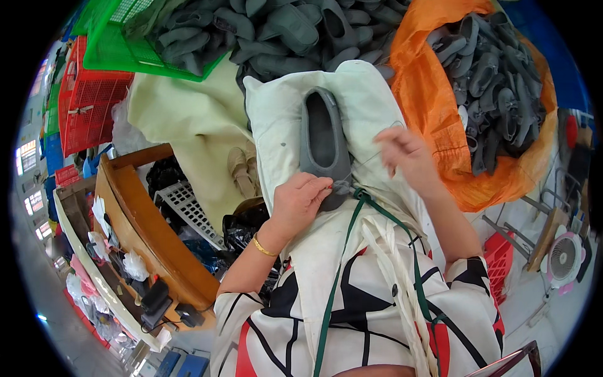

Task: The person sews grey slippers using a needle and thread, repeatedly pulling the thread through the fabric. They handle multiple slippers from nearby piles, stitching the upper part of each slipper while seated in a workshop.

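Observation:
A dark grey slip-on shoe (pixel 326 141) lies on a white cushion (pixel 370 94) across my lap, its opening facing up and its toe toward me. At the toe sits a small grey bow (pixel 343 187). My left hand (pixel 298 200) is closed on the toe edge, thumb and fingers pinched beside the bow; something small and red shows at the fingertips. Raised to the right of the shoe, my right hand (pixel 405 154) is blurred by motion, its fingers curled. A thin thread (pixel 366 162) runs from the bow up toward it. Whether it also holds a needle is unclear.
Grey shoes (pixel 289 31) lie heaped beyond the cushion, beside a green crate (pixel 119 53). More fill an orange sack (pixel 440 119) at right. A wooden table (pixel 157 232) stands left, near a white plastic basket (pixel 191 210). A fan (pixel 564 257) is far right.

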`<state>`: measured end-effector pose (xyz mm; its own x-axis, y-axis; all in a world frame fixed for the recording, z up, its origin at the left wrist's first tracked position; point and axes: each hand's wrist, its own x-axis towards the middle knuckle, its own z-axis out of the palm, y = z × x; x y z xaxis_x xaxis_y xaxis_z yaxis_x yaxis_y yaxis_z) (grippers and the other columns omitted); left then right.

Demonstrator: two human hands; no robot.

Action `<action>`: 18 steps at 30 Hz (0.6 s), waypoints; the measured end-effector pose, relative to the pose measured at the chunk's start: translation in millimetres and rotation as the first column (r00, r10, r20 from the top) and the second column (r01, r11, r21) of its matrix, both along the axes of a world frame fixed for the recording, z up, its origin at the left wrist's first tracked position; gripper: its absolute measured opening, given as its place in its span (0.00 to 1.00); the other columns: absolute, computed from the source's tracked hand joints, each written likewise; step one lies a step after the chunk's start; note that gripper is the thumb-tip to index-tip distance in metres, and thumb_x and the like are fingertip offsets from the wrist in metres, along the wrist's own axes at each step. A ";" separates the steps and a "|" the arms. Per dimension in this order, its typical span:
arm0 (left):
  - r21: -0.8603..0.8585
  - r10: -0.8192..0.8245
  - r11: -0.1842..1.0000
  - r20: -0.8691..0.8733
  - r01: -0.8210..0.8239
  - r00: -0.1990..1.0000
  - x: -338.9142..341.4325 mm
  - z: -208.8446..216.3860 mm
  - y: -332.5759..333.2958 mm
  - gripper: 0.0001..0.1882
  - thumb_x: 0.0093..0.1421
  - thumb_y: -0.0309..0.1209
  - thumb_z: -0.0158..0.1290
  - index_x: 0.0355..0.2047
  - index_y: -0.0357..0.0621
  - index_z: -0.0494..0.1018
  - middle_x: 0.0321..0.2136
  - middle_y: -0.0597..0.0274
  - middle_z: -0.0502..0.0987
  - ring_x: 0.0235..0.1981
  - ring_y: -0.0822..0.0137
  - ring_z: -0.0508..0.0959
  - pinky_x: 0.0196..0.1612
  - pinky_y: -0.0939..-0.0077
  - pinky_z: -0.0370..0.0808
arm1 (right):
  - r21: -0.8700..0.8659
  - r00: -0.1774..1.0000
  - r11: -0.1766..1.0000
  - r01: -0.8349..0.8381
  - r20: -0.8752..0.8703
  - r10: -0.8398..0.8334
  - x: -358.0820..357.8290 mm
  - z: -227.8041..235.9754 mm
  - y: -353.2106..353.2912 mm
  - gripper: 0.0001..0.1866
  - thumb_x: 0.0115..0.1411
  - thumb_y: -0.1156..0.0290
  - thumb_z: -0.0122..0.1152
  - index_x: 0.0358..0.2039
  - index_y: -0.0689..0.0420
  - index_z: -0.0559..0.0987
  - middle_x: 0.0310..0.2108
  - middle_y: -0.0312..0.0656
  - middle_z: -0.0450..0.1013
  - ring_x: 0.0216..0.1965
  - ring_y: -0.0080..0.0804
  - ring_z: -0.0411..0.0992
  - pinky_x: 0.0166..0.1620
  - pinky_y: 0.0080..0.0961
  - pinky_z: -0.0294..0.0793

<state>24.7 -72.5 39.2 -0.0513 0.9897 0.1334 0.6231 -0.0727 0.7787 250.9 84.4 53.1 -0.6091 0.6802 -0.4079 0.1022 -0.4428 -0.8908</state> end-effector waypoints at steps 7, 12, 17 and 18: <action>0.231 0.060 0.973 -0.168 -0.020 0.984 10.1 -11.9 -16.3 0.13 0.49 0.21 0.61 0.37 0.43 0.79 0.32 0.62 0.78 0.28 0.61 0.79 0.28 0.72 0.77 | 0.390 0.855 0.768 -0.509 0.330 0.399 -36.6 -15.0 -31.4 0.09 0.62 0.73 0.59 0.42 0.58 0.80 0.27 0.42 0.77 0.26 0.28 0.75 0.33 0.22 0.74; 0.309 0.057 0.951 -0.168 -0.003 0.984 10.2 -20.3 -19.4 0.15 0.47 0.20 0.60 0.38 0.39 0.79 0.32 0.60 0.78 0.29 0.61 0.79 0.28 0.72 0.77 | 0.406 0.808 0.704 -0.583 0.379 0.451 -36.8 -15.3 -30.9 0.10 0.62 0.72 0.56 0.42 0.58 0.80 0.30 0.45 0.79 0.29 0.36 0.78 0.34 0.26 0.75; 0.320 0.066 0.948 -0.164 -0.011 0.984 9.2 -21.2 -19.5 0.15 0.47 0.19 0.60 0.38 0.40 0.79 0.32 0.60 0.78 0.28 0.61 0.79 0.28 0.73 0.77 | 0.410 0.797 0.689 -0.598 0.390 0.461 -36.1 -16.6 -30.8 0.11 0.62 0.72 0.56 0.44 0.58 0.80 0.32 0.47 0.79 0.30 0.38 0.79 0.36 0.26 0.76; 0.321 0.067 0.947 -0.165 -0.011 0.984 9.1 -20.9 -19.3 0.15 0.47 0.19 0.60 0.38 0.40 0.79 0.32 0.60 0.78 0.28 0.61 0.79 0.28 0.73 0.77 | 0.412 0.798 0.687 -0.598 0.389 0.461 -35.9 -16.3 -30.8 0.11 0.62 0.72 0.56 0.44 0.58 0.80 0.32 0.47 0.79 0.30 0.38 0.79 0.36 0.26 0.76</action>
